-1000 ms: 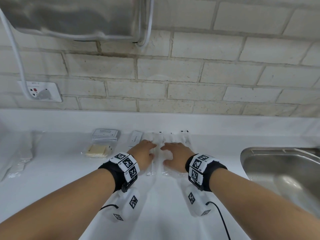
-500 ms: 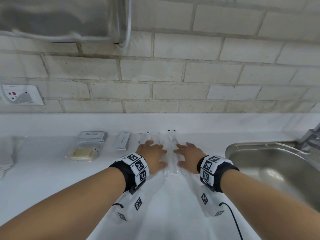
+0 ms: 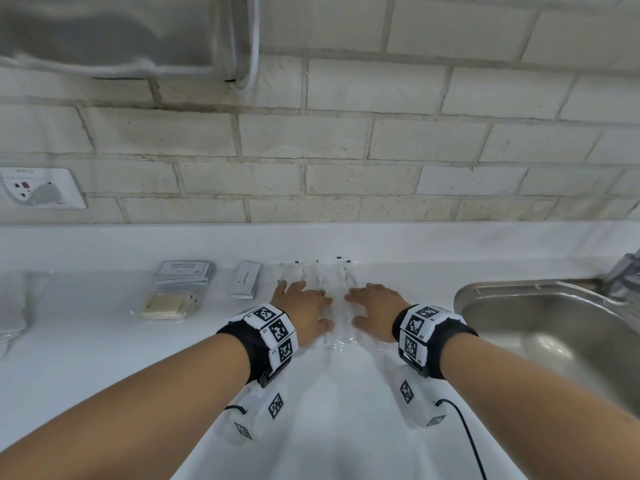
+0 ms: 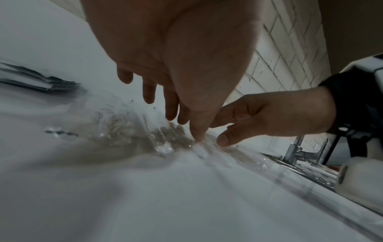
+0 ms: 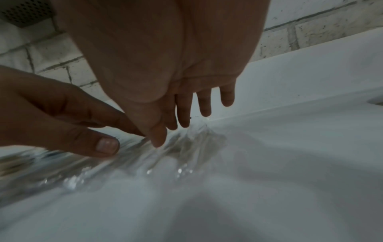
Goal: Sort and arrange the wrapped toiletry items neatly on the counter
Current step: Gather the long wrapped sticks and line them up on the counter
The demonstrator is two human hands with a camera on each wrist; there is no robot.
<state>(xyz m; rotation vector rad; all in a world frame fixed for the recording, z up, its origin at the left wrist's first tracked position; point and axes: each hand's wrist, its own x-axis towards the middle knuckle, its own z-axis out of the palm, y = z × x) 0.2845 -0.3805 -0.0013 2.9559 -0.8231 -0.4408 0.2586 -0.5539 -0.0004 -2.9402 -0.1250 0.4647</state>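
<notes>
Both hands lie palm-down on the white tabletop (image 3: 104, 358), side by side, with a row of clear-wrapped toiletry items (image 3: 337, 306) under and between them. The left hand (image 3: 304, 311) has its fingers straight and slightly spread; the left wrist view shows its thumb tip touching the crinkled clear wrap (image 4: 165, 144) while the other fingers reach forward above it. This grip is flat and open, closed round nothing. The right hand (image 3: 375, 311) mirrors it: fingers extended, thumb tip pressing down on the wrap (image 5: 186, 147), nothing pinched or curled into the palm. The two thumbs sit close together, with a narrow strip of wrapped items showing between them.

The clear packets run lengthwise away from the person, their far ends with small dark marks reaching past the fingertips toward the wall side of the tabletop. What is inside the wraps is too blurred to tell.

Just beyond the left hand's outer side lies a small white sachet (image 3: 245, 280), and further out on that side a stack of grey shampoo sachets (image 3: 183, 271) with a wrapped pale yellow bar (image 3: 164, 304) nearer the person. Beyond the right hand's outer side is a steel sink (image 3: 554, 323), with a tap (image 4: 300, 152) at its far edge. A wall socket (image 3: 41, 188) sits on the brick wall (image 3: 346, 150) far out on the left hand's side.
</notes>
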